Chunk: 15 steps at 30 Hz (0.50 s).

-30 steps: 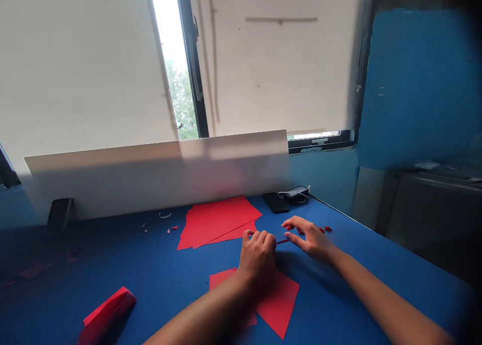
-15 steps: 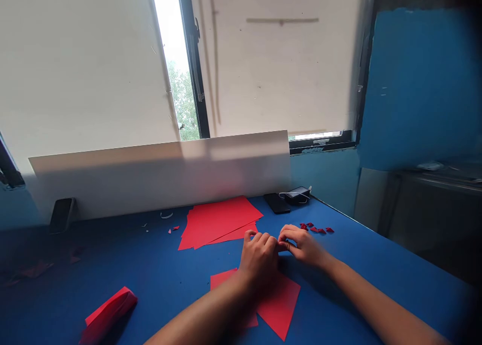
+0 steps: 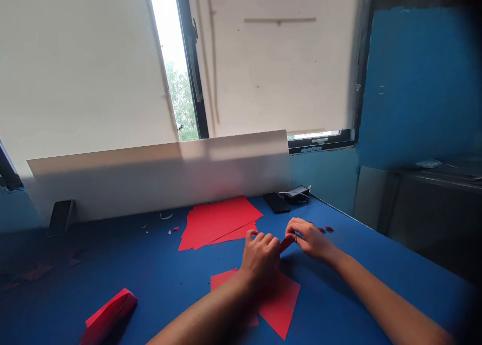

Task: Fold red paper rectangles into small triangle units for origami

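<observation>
Pinching red strip (image 3: 286, 243) with right fingers (image 3: 296, 226).

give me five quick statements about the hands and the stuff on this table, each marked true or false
1. A narrow red strip spans between the left hand and the right hand. True.
2. The work surface is white. False: the table is blue.
3. A flat black device lies to the right of the large red sheets. True.
4. Nothing lies left of both hands near the front. False: a folded red paper does.
5. The right hand's grip is on the strip. True.
</observation>
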### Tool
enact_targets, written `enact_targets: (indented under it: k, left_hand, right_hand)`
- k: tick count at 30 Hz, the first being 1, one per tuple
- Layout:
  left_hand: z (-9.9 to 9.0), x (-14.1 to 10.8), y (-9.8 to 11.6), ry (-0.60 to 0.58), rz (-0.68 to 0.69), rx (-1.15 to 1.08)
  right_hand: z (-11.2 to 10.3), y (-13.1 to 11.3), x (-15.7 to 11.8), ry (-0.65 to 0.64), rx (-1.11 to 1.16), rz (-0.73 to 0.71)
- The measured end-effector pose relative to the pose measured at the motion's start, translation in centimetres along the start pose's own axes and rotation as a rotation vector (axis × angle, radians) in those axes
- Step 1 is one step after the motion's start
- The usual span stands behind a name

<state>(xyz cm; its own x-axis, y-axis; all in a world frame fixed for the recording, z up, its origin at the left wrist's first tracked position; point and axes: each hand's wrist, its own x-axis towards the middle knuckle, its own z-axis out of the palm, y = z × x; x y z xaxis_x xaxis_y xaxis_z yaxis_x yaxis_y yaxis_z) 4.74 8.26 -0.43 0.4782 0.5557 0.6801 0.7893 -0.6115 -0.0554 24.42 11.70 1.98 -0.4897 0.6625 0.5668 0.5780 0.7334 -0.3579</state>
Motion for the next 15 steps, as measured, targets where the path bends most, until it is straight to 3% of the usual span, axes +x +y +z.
enact_targets:
  k: [5,9,15]
  left_hand:
    - [0.0,-0.1,-0.2,0.017,-0.016,-0.013]
    - [0.5,-0.3,-0.3,0.025,-0.065,-0.018]
    - [0.7,-0.3,-0.2,0.022,-0.196,-0.071]
  right_hand:
    - [-0.9,1.2,-0.2,0.063,-0.048,0.059]
    - [-1.4,2.8,-0.6,0.153,-0.037,0.198]
    - [0.5,1.6,-0.3,0.074,0.022,0.167]
